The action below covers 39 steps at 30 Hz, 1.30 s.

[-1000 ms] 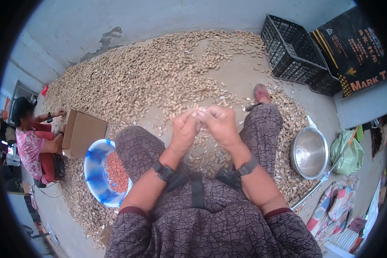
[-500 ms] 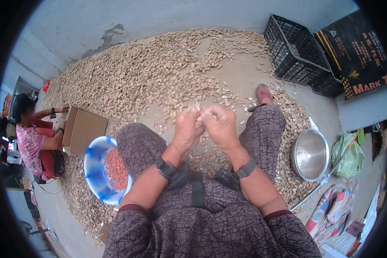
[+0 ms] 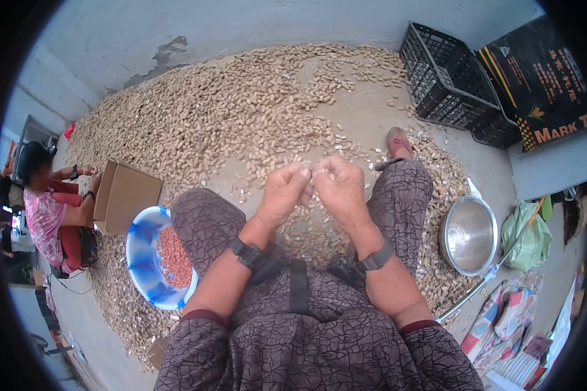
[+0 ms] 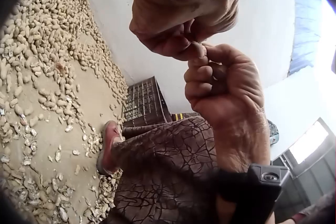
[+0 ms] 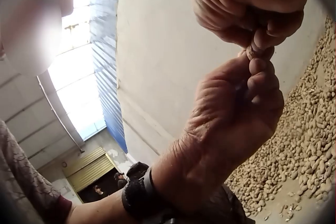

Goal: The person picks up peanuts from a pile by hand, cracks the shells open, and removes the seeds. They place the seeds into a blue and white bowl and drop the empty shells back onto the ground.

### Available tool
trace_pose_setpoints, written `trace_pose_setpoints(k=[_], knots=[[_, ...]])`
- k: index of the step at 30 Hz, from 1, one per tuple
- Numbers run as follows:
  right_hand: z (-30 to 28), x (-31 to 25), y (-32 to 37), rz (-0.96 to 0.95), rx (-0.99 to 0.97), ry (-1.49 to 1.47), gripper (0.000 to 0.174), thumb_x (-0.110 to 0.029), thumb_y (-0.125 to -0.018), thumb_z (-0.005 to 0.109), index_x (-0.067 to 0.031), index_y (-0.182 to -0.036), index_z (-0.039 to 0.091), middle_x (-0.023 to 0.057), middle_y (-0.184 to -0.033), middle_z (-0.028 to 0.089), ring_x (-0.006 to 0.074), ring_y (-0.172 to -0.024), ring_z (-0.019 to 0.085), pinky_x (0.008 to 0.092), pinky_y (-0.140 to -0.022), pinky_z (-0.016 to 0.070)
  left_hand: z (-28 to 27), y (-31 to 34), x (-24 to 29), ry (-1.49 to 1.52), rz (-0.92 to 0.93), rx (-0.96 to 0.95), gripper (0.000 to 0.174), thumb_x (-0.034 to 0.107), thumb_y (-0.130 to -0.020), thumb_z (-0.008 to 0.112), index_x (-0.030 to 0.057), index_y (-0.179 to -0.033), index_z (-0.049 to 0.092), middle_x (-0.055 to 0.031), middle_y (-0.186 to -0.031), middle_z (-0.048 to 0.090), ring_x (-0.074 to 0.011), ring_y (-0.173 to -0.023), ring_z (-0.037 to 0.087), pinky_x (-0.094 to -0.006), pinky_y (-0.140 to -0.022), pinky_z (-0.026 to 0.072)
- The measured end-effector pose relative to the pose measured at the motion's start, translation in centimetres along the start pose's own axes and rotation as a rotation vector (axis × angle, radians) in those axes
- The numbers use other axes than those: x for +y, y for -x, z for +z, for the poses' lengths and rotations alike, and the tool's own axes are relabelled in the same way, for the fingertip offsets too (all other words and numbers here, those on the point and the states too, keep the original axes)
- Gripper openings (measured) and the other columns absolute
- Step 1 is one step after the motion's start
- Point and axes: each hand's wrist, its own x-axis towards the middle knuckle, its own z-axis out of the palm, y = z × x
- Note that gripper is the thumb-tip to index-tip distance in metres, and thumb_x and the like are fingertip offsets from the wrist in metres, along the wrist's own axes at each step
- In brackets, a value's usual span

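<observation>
Both hands meet at their fingertips between the knees, above the floor. My left hand (image 3: 282, 194) and my right hand (image 3: 340, 190) have curled fingers, thumbs close together. Between them they pinch a small tan peanut (image 5: 251, 53), mostly hidden by the fingers. From the left wrist, the left hand (image 4: 181, 14) appears above the right hand (image 4: 231, 90), with the tips touching. Unshelled peanuts (image 3: 241, 124) lie heaped in front, and broken shells (image 3: 313, 238) cover the floor between the legs.
A blue-and-white basin (image 3: 140, 260) with pink kernels (image 3: 174, 257) stands by the left knee. Beyond it are a cardboard box (image 3: 134, 199) and another person (image 3: 55, 215). To the right sit a metal bowl (image 3: 471, 234), a pole (image 3: 466, 298) and a black crate (image 3: 440, 85).
The hands have stayed together, their fingers and thumbs shifting around the peanut while the wrists turn slightly. At the left, the other person's arm has moved near the box.
</observation>
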Motion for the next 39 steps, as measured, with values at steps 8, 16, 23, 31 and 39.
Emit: trace_pose_setpoints(k=[8,16,23,31,39], knots=[[-0.7,0.2,-0.1,-0.189,-0.248,0.105,0.026,-0.007,-0.068,0.05,-0.0059,-0.092,0.06,0.0154,-0.063,0.059,0.0276,-0.057,0.06,0.0347,-0.056,0.0483,-0.8,0.3,0.4,-0.215,0.047,-0.115,0.021,0.014,-0.085,0.047,-0.0002,-0.097,0.057,0.0006,-0.075,0.057,-0.0044,-0.066,0.052,-0.0175,-0.057,0.0421],[-0.6,-0.8,0.3,-0.234,-0.204,0.223,0.021,-0.007,-0.066,0.05,-0.0055,-0.085,0.059,0.0165,-0.061,0.057,0.0325,-0.057,0.058,0.0398,-0.055,0.047,-0.5,0.3,0.5,0.096,-0.095,-0.129,0.025,0.009,-0.083,0.046,0.0007,-0.107,0.052,-0.0015,-0.09,0.058,-0.0069,-0.075,0.055,-0.0204,-0.066,0.045],[-0.7,-0.9,0.5,-0.315,-0.206,0.313,0.019,-0.007,-0.066,0.05,-0.0033,-0.083,0.057,0.0167,-0.061,0.056,0.033,-0.057,0.057,0.0403,-0.054,0.0467,-0.8,-0.1,0.0,0.206,-0.14,-0.193,0.028,0.005,-0.082,0.044,-0.0007,-0.109,0.049,-0.0049,-0.096,0.056,-0.0112,-0.083,0.056,-0.0242,-0.074,0.0473],[-2.1,-1.6,0.1,-0.053,-0.24,0.053,0.017,-0.008,-0.068,0.054,0.0006,-0.083,0.057,0.0162,-0.063,0.058,0.0263,-0.06,0.06,0.0352,-0.056,0.0468,-1.2,-0.2,-0.1,-0.075,-0.201,-0.32,0.02,0.001,-0.083,0.041,-0.0014,-0.099,0.052,-0.0038,-0.083,0.058,-0.0109,-0.073,0.059,-0.0223,-0.058,0.0484],[-5.0,-1.9,-0.3,0.178,-0.509,0.152,0.018,-0.013,-0.081,0.049,0.0009,-0.088,0.059,0.0037,-0.054,0.051,0.0077,-0.045,0.046,0.0212,-0.042,0.0356,-0.6,0.6,0.7,0.012,-0.305,-0.209,0.018,0.005,-0.085,0.042,0.0013,-0.097,0.054,-0.005,-0.074,0.06,-0.0101,-0.059,0.057,-0.0189,-0.049,0.0409]])
